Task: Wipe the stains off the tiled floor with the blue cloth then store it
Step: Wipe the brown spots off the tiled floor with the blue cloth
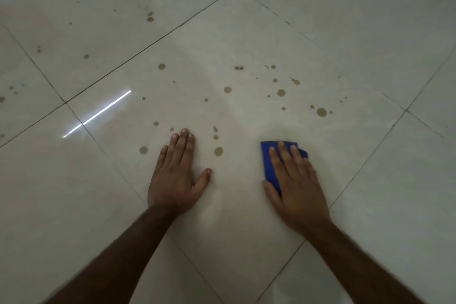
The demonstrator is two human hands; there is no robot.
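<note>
Both hands lie flat on the floor (246,39), which is made of big pale glossy tiles with dark joints. The left hand (174,175) is open, palm down, with the fingers close together and the thumb spread to the side; it holds nothing and only presses on the tile. The right hand (294,185) is also open and flat, and it rests on top of the cloth (267,163), pressing it against the tile without gripping it. The cloth is blue and looks folded; its far edge and its left side show past the fingers, and a small corner shows at the right of the fingers. Both hands and the cloth are on the same middle tile. Brown round stains (322,112) of different sizes are spread over this tile, mostly beyond the hands. One bigger stain (218,151) lies between the two hands, nearer to the left hand, and another (143,150) is just to the left of the left hand. More small stains are on the far left tiles. A bright white light streak (98,113) reflects on the floor at the left. Both forearms are bare.
</note>
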